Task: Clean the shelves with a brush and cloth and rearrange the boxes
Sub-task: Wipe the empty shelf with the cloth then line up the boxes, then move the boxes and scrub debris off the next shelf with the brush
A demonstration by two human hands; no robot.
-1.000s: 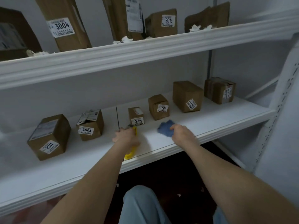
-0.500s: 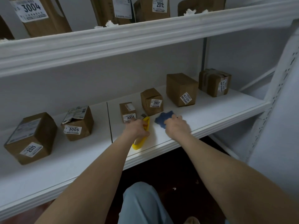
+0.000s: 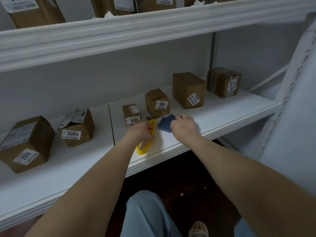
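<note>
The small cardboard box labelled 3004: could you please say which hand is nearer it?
Left. The left hand, gripping the yellow brush, is just in front of the 3004 box; the right hand, on the blue cloth, lies farther right.

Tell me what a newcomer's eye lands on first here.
At the front of the white lower shelf, the left hand grips a bright yellow plastic brush and the right hand holds a crumpled blue cloth beside it. Behind them, brown cardboard boxes with numbered white labels stand in a row.
</note>
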